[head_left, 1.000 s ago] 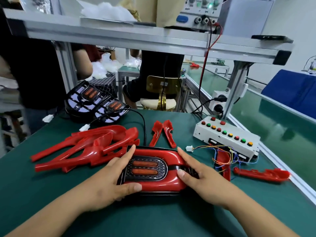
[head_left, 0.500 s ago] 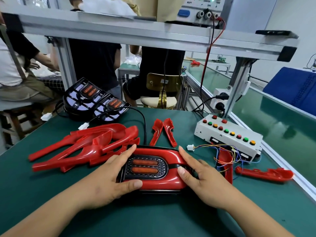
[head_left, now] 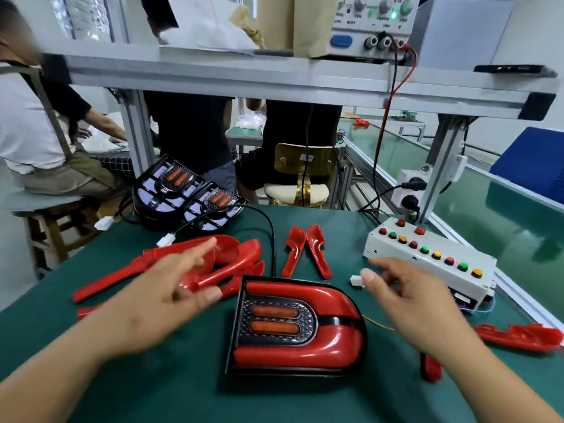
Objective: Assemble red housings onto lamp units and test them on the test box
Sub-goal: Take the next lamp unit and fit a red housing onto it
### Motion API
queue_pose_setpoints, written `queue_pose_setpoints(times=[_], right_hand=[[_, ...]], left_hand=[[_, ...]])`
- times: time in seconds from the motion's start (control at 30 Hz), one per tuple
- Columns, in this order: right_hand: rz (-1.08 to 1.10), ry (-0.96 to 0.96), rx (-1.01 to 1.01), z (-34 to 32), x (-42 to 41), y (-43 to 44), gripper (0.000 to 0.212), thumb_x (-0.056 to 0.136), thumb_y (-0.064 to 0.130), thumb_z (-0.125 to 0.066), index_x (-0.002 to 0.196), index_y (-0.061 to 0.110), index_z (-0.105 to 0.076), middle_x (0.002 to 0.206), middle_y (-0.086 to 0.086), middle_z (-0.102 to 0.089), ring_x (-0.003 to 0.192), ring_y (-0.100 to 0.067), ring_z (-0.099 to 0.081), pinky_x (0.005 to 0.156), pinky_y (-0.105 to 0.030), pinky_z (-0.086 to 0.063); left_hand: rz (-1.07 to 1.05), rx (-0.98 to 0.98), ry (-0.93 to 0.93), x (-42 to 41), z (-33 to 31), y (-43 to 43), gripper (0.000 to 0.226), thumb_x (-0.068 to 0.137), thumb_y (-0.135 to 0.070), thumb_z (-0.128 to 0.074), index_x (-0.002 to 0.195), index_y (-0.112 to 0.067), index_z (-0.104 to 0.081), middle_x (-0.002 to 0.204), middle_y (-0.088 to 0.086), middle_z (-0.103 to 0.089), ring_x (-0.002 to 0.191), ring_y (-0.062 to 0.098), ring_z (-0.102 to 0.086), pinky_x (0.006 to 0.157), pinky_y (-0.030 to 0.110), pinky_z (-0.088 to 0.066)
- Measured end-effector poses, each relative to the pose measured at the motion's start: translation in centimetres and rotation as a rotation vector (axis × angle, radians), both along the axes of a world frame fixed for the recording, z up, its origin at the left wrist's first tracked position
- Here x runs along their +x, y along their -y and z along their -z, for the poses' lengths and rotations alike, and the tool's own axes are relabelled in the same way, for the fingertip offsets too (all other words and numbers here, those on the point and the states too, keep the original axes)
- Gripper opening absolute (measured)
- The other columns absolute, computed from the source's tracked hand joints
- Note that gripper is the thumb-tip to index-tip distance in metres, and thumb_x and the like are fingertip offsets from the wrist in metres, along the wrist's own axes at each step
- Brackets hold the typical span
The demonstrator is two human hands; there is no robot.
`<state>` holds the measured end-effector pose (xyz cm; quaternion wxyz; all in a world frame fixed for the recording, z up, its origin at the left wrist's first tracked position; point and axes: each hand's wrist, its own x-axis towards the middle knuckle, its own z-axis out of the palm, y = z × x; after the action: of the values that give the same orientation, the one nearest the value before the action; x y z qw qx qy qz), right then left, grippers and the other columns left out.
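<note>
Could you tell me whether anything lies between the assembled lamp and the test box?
Mostly clear mat lies between the assembled lamp and the test box. Only the right hand, a white connector and loose wires beside the box are in the gap.

The power supply [head_left: 370, 24] at twelve o'clock is showing small print under its knobs, but the blur is leaving only a "+" and a "–" mark above its terminals readable. Nothing legible is showing on the test box [head_left: 427, 264] at two o'clock.
</note>
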<state>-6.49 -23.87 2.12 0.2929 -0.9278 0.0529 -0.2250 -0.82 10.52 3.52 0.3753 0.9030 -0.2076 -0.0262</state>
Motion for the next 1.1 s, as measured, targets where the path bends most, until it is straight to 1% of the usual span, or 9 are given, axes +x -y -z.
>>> queue_pose_setpoints(times=[0.07,0.13,0.3,0.53,0.67,0.8,0.97,1.03,1.1], right_hand=[[0.102,0.026,-0.167,-0.7,1.7,1.0,0.035,0.09,0.046,-0.056,0.116,0.025,-0.068,0.092,0.011,-0.064,0.085,-0.01,-0.058,0.076,-0.028,-0.043],[0.221,-0.172,-0.49,-0.6,3.0,1.3,0.028,0.095,0.047,-0.049,0.112,0.033,-0.066,0.112,0.007,-0.063,0.108,-0.02,-0.054,0.092,-0.037,-0.038],[0.284,-0.471,-0.579,1.6,4.4,2.0,0.03,0.095,0.051,-0.04,0.109,0.036,-0.063,0.117,0.011,-0.061,0.113,-0.015,-0.054,0.101,-0.039,-0.034],[0.278,-0.179,-0.503,2.6,4.1,2.0,0.023,0.096,0.05,-0.044,0.098,0.038,-0.064,0.096,0.016,-0.062,0.098,-0.01,-0.057,0.087,-0.034,-0.022],[0.257,-0.019,-0.303,2.7,4.0,2.3,0.016,0.092,0.047,-0.056,0.102,0.043,-0.068,0.093,0.016,-0.062,0.095,-0.012,-0.057,0.079,-0.031,-0.015],[0.254,0.082,-0.154,2.5,3.8,2.8,0.01,0.089,0.041,-0.064,0.096,0.04,-0.072,0.085,0.019,-0.054,0.091,-0.012,-0.053,0.084,-0.033,-0.019],[0.239,0.249,-0.021,1.9,2.9,2.7,0.005,0.087,0.035,-0.068,0.09,0.039,-0.071,0.079,0.023,-0.053,0.079,-0.001,-0.047,0.08,-0.028,-0.016],[0.241,0.314,0.022,1.4,2.5,2.7,0.012,0.087,0.032,-0.069,0.086,0.044,-0.066,0.08,0.023,-0.054,0.078,0.007,-0.046,0.079,-0.027,-0.015],[0.239,0.387,0.074,1.0,2.2,2.6,0.021,0.085,0.028,-0.072,0.083,0.047,-0.062,0.079,0.023,-0.055,0.08,0.011,-0.047,0.079,-0.029,-0.017]], left_hand=[[-0.229,-0.095,0.083,3.4,-1.4,-2.7,0.033,0.082,-0.057,-0.059,0.114,-0.059,-0.054,0.112,-0.021,-0.061,0.081,0.005,-0.071,0.066,0.021,-0.053],[-0.471,-0.087,0.104,7.2,-2.2,-4.9,0.012,0.094,-0.031,-0.062,0.103,-0.035,-0.068,0.091,-0.001,-0.071,0.086,0.019,-0.069,0.075,0.034,-0.053],[-0.587,0.25,-0.024,13.4,-1.0,-5.0,0.024,0.093,-0.03,-0.064,0.106,-0.013,-0.074,0.115,0.009,-0.07,0.107,0.027,-0.062,0.09,0.031,-0.044],[-0.498,0.528,-0.052,16.3,1.0,-2.4,0.037,0.099,-0.037,-0.054,0.113,-0.006,-0.07,0.121,0.013,-0.067,0.116,0.028,-0.058,0.091,0.03,-0.043],[-0.616,0.235,0.156,16.8,-0.1,-2.7,0.032,0.096,-0.032,-0.059,0.113,-0.005,-0.064,0.111,0.024,-0.067,0.103,0.038,-0.062,0.084,0.038,-0.046],[-0.589,-0.457,0.356,14.9,-4.2,-0.6,0.012,0.086,-0.032,-0.073,0.092,-0.028,-0.063,0.088,0.008,-0.067,0.079,0.025,-0.066,0.078,0.04,-0.052],[-0.163,-1.134,0.231,12.2,-9.9,6.5,0.025,0.09,-0.001,-0.064,0.094,-0.026,-0.067,0.085,-0.01,-0.066,0.074,-0.003,-0.064,0.073,0.013,-0.052],[0.005,-1.11,0.221,10.7,-10.8,9.9,0.029,0.091,0.003,-0.06,0.098,-0.025,-0.068,0.088,-0.01,-0.068,0.078,-0.003,-0.063,0.073,0.012,-0.051],[0.09,-0.845,0.328,9.4,-10.3,13.0,0.031,0.089,0.0,-0.065,0.104,-0.027,-0.069,0.09,-0.009,-0.069,0.081,-0.003,-0.063,0.077,0.012,-0.051]])
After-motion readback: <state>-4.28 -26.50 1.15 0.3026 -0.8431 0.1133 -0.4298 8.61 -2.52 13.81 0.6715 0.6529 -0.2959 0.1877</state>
